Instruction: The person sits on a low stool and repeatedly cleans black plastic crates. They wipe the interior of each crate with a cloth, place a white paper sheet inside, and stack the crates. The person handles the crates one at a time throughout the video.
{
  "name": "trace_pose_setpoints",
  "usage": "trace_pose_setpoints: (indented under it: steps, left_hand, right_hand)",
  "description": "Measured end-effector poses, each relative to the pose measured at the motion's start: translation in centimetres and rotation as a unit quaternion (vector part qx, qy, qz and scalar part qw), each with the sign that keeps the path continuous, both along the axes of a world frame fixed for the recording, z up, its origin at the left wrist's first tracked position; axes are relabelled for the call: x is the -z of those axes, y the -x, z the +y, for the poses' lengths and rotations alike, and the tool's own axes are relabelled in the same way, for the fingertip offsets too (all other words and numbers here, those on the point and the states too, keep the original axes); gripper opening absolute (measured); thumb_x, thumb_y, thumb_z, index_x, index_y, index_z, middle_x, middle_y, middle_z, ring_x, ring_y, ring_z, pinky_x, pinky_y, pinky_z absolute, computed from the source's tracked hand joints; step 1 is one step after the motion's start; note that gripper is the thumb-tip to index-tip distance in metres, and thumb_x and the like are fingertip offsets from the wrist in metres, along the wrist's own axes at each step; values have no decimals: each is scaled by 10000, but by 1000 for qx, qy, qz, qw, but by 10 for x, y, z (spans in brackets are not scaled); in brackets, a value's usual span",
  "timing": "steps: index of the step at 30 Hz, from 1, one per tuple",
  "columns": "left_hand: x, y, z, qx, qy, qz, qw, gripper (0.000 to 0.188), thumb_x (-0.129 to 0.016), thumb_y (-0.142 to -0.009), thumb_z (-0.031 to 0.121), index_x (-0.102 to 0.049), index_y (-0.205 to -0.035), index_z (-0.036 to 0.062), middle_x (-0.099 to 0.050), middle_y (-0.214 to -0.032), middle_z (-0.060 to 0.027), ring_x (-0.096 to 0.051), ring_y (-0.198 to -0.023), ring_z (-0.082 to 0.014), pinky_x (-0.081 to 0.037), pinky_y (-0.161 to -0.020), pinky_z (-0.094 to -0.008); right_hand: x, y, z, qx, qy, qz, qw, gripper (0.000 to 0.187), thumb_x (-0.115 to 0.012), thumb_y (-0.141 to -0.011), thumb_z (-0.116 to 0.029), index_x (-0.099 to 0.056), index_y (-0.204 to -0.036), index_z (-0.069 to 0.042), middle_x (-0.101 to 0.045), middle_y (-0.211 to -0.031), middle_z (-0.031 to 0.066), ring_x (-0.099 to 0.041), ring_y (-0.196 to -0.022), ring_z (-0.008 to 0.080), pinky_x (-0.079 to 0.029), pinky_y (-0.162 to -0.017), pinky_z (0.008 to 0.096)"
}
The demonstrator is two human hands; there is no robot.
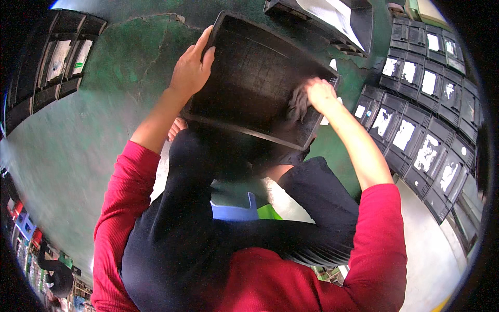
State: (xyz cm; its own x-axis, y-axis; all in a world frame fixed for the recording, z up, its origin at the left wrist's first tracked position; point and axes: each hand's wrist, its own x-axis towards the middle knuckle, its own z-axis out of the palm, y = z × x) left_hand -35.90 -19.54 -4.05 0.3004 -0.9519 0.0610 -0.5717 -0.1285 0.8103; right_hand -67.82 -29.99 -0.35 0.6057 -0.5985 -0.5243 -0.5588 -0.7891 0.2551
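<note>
A black plastic crate (244,73) is tilted in front of me above my legs, its inside facing me. My left hand (191,70) grips its left wall, with the thumb along the rim and the other fingers partly hidden behind. Bunched in my right hand (321,94) is a dark grey cloth (298,105), at the inner right side of the crate. The cloth and fingertips are slightly blurred.
Rows of stacked black crates (423,132) with torn white labels stand at the right. More black crates (36,91) are at the far left. Another crate (291,18) with a white sheet (332,15) lies beyond mine. A blue plastic piece (234,212) shows between my legs.
</note>
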Motion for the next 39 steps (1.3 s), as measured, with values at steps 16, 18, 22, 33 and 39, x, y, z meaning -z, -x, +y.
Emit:
trace_pose_setpoints:
  steps: [16,18,22,33,39]
  left_hand:
    - [-4,1,5,-45,-64,8,997,406,-345,-973,321,-406,-1374,324,-571,-951,-100,-548,-946,-302,-464,-822,-417]
    - [-5,-1,4,-29,-57,26,998,417,-319,-985,320,-396,-1391,266,-564,-1016,-131,-532,-998,-300,-423,-893,-386]
    - [-4,-3,4,-20,-60,51,997,430,-297,-994,312,-392,-1401,214,-555,-1084,-141,-513,-1047,-291,-376,-961,-357]
    - [1,-5,6,-27,-42,65,997,428,-332,-991,285,-408,-1395,165,-566,-1069,-132,-511,-1021,-278,-369,-950,-351]
    - [10,-13,-1,-19,-68,240,968,444,-385,-981,310,-394,-1405,178,-574,-1090,-78,-529,-1004,-200,-394,-907,-303]
  right_hand:
    - [34,-206,114,376,-279,-176,866,168,-605,-742,-119,-700,-826,-9,-671,-913,209,-654,-897,359,-528,-800,434]
    - [37,-222,129,338,-294,-227,865,167,-599,-733,-103,-692,-812,11,-663,-913,227,-649,-906,362,-522,-811,433]
    - [20,-187,129,339,-351,-314,814,160,-613,-714,-111,-676,-756,29,-654,-869,248,-653,-837,370,-517,-771,435]
    - [60,-238,52,633,-266,-535,492,327,-498,-842,-164,-597,-989,110,-615,-1018,302,-610,-926,409,-462,-780,434]
    - [1,-171,130,381,-285,-538,696,256,-582,-847,-74,-601,-1087,15,-640,-947,150,-603,-840,247,-474,-785,329]
